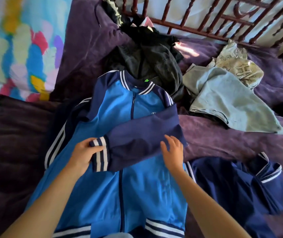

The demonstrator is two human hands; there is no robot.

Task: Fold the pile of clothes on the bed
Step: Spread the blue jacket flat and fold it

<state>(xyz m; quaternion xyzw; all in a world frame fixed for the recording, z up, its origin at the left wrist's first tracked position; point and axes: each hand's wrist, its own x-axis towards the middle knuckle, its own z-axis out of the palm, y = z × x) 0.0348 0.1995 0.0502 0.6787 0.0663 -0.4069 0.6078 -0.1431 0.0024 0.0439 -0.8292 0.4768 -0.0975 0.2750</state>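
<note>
- The bed under you carries a purple cover, with one dark wooden spindle headboard at its far end.
- Your blue jacket lies flat, front up and zipped, in the middle of the bed right before you; it has a light blue body, navy shoulders and white-striped collar, cuffs and hem.
- One navy sleeve is folded across the chest.
- I count three other heaps: a dark pile beyond the collar, a grey and printed pile at far right, and a navy garment near right.
- Your left hand is closed around the striped cuff, thumb on top.
- Your right hand is loose, fingers spread, resting on the sleeve and gripping nothing.
</note>
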